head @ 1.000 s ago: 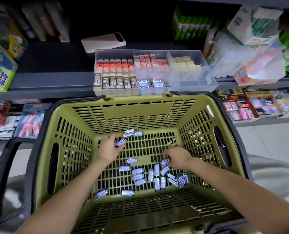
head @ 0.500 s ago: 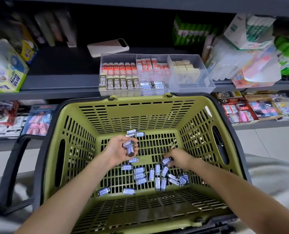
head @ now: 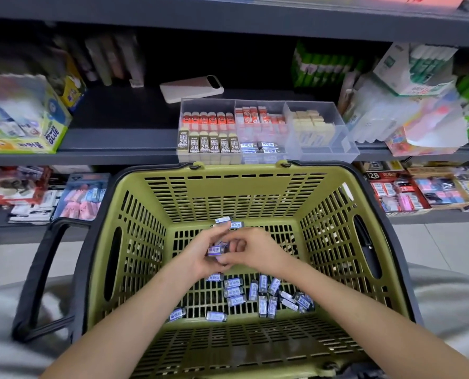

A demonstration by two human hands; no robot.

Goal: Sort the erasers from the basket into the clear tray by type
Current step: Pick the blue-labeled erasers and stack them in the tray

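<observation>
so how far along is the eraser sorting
Done: the clear tray holds orange erasers, 2B erasers, cream erasers. In hand: left grip and right grip hold a few blue-label erasers. Left: many loose erasers on the basket floor.

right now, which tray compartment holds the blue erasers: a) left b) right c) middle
c: the blue erasers lie at the front of the middle compartment of the tray, in front of the red ones.
</observation>
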